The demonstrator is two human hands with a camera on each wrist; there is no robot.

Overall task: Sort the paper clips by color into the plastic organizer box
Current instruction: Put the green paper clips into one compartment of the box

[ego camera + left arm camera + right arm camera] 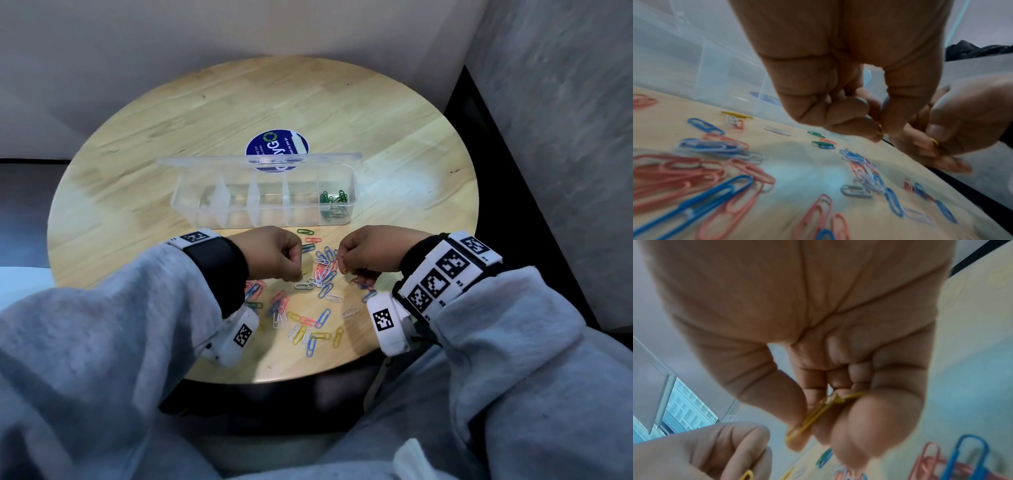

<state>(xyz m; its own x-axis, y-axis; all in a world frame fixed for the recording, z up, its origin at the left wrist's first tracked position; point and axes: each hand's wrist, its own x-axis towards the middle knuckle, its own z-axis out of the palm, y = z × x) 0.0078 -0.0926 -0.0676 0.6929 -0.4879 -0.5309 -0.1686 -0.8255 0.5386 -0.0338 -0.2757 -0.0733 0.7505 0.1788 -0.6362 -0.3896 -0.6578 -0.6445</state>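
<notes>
A clear plastic organizer box [239, 221] lies lid-open at mid-table; only its rightmost compartment holds clips, several green ones [334, 202]. Loose clips [320, 274] in red, blue, white, yellow and green are scattered in front of the box. Both hands hover over this pile with curled fingers. My left hand [297, 274] pinches a yellow clip [880, 130] between thumb and fingers. My right hand [346, 271] pinches yellow clips [815, 417], one loop sticking out below the thumb. The hands are close together and apart from the box.
The round wooden table [171, 113] carries a blue round sticker [276, 145] behind the box's raised lid [205, 160]. More clips [308, 329] lie toward the near edge between my wrists. Walls close in behind and to the right.
</notes>
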